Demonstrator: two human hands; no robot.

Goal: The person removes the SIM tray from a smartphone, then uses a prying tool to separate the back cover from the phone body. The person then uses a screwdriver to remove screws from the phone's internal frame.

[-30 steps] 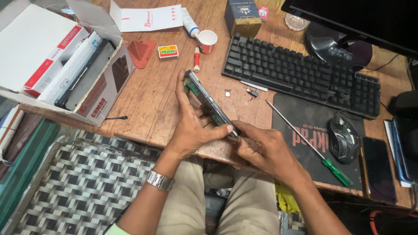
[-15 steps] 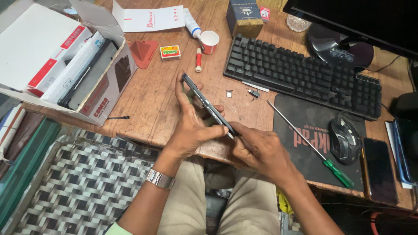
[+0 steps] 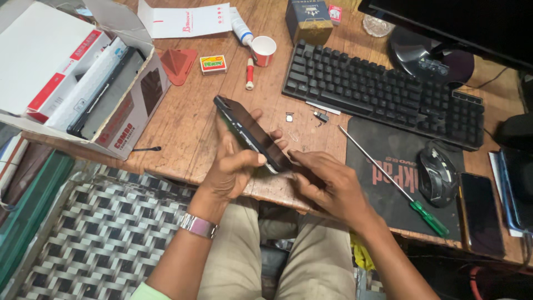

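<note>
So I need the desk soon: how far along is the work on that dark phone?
Looks done: small loose parts lie on the wooden desk, and the green-handled screwdriver is set down on the black mouse pad. In hand: the left hand grips the slim dark phone edge-up, and the right hand works at its lower end. Left: the phone looks unfinished, parts not refitted.

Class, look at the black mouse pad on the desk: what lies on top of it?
On the mouse pad lie a black mouse and a green-handled screwdriver. Its near edge is hidden by the right hand.
</note>
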